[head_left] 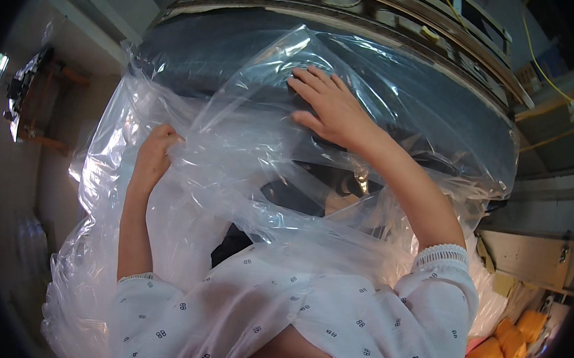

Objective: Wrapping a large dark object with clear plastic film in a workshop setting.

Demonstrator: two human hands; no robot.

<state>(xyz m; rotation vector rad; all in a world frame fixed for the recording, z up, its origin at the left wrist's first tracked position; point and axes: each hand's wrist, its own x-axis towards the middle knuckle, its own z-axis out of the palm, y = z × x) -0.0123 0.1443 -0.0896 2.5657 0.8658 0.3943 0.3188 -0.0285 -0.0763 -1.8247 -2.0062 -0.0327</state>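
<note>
A large sheet of clear plastic film drapes over a long dark padded roll or cushion and hangs down in folds towards me. My left hand is closed on a gathered bit of the film at the left, fingers pinched together. Farther right, my right hand lies flat on the film over the dark surface, fingers stretched and spread. Folds of film partly cover a dark gap and something dark below my right hand; what it is I cannot make out.
Behind the dark roll runs a wooden frame with long rails and a yellow cord. A small stand with orange legs is at the left. Orange bundles lie at the lower right near a wooden board.
</note>
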